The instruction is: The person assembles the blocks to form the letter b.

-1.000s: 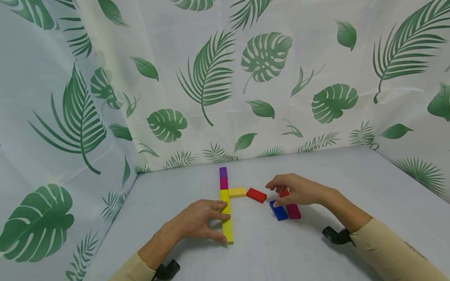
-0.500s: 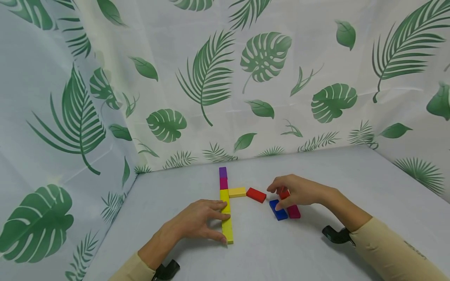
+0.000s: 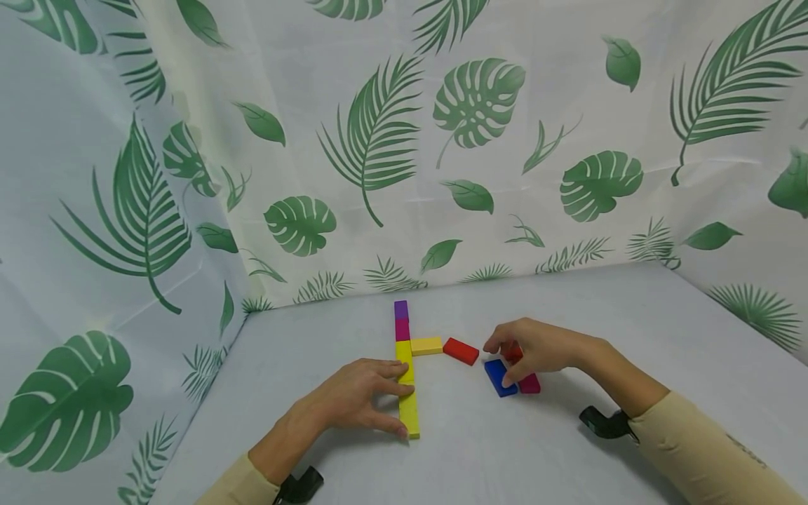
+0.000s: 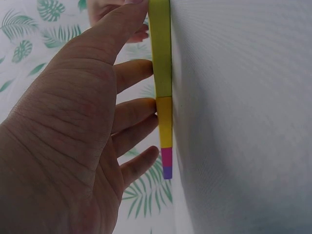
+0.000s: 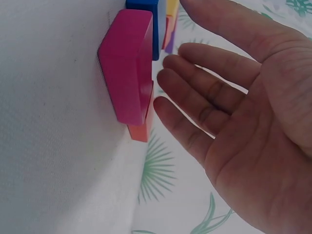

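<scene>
My left hand (image 3: 353,396) lies with spread fingers against two yellow blocks (image 3: 409,415) set end to end; its fingertips touch their side and top. Beyond them, in the same line, come a small magenta block (image 3: 402,330) and a purple block (image 3: 400,310). My right hand (image 3: 549,345) hovers over a loose group, its fingers loosely bent and its thumb tip at a blue block (image 3: 494,370). Beside the blue one is a magenta block (image 5: 124,63), and an orange-red block (image 5: 139,132) is partly covered by the hand in the head view.
A light yellow block (image 3: 426,346) juts right from the line, and a red block (image 3: 461,351) lies angled at its end. A white cloth (image 3: 284,358) covers the table. A leaf-printed curtain (image 3: 404,245) rises behind and at both sides.
My right hand has shifted slightly right and toward me, its thumb sliding across the blue block. My left hand and the blocks stay where they were.
</scene>
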`<state>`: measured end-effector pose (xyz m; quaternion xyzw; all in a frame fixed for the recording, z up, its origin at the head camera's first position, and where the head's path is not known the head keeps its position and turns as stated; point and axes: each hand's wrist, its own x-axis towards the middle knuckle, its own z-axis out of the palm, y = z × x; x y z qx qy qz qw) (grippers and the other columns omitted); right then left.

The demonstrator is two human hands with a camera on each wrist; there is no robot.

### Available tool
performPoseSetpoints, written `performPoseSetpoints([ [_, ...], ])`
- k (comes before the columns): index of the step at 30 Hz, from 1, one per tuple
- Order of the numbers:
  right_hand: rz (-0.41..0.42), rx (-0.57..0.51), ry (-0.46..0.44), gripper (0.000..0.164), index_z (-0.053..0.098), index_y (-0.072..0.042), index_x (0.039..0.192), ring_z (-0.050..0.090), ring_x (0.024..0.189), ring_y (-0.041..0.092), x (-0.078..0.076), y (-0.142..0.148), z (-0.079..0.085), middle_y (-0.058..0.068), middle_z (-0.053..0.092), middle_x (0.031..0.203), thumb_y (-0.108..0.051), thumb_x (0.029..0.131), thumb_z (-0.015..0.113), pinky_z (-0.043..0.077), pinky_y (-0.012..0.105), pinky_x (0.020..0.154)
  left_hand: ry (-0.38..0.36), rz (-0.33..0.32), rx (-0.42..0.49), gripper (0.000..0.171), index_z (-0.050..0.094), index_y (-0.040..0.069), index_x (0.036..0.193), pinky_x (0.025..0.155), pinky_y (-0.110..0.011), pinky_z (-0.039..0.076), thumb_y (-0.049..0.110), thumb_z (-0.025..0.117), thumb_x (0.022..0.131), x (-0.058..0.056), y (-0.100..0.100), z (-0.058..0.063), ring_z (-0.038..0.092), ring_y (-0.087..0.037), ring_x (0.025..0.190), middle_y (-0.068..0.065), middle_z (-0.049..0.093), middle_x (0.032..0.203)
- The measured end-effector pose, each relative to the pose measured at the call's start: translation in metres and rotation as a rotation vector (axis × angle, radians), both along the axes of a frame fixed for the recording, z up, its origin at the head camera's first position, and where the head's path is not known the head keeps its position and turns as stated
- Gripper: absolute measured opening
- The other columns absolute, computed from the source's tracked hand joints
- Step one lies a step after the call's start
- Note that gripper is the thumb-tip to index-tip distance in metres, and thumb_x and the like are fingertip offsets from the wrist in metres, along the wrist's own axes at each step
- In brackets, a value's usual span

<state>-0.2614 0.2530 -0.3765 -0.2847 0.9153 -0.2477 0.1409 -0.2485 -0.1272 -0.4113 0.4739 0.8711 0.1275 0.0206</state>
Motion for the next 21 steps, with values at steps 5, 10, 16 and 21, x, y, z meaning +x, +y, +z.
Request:
performPoseSetpoints([
  [5, 0.008, 0.026, -0.003, 0.053, 0.071, -0.018, 0.129, 0.063, 0.110, 0.017, 0.0003, 0.0000, -0.0001, -0.004, 0.070, 0.119, -0.031, 0.081, 0.090, 0.060, 0.038, 0.090, 0.001, 0.004, 0.002, 0.074, 0.069, 0.030, 0.137, 0.120, -0.045, 0.044, 0.078, 0.068, 0.081, 0.0016, 0.0007, 0.0014, 0.051, -0.014, 0.146, 0.000, 0.057, 0.154],
  [10, 0.018, 0.031, -0.008, 0.053, 0.071, -0.018, 0.128, 0.062, 0.111, 0.018, 0.0009, 0.0000, 0.0006, -0.005, 0.070, 0.120, -0.030, 0.080, 0.091, 0.059, 0.037, 0.089, 0.000, 0.005, -0.005, 0.074, 0.069, 0.030, 0.137, 0.120, -0.045, 0.043, 0.079, 0.068, 0.081, 0.0017, 0.0011, 0.0018, 0.051, -0.014, 0.146, 0.000, 0.056, 0.154],
  [16, 0.033, 0.036, -0.008, 0.053, 0.072, -0.018, 0.128, 0.061, 0.111, 0.017, 0.0008, -0.0002, -0.0001, -0.006, 0.069, 0.119, -0.029, 0.080, 0.091, 0.059, 0.038, 0.091, 0.004, 0.001, -0.008, 0.075, 0.069, 0.030, 0.138, 0.120, -0.045, 0.043, 0.079, 0.068, 0.081, 0.0010, 0.0008, 0.0015, 0.050, -0.014, 0.146, 0.000, 0.056, 0.154],
  [21, 0.043, 0.039, -0.013, 0.054, 0.072, -0.017, 0.128, 0.061, 0.108, 0.016, 0.0008, -0.0013, -0.0009, -0.007, 0.069, 0.116, -0.028, 0.079, 0.092, 0.059, 0.034, 0.090, 0.003, -0.003, -0.007, 0.074, 0.069, 0.030, 0.138, 0.120, -0.045, 0.043, 0.078, 0.068, 0.081, 0.0009, 0.0008, 0.0015, 0.051, -0.015, 0.146, 0.000, 0.056, 0.154],
])
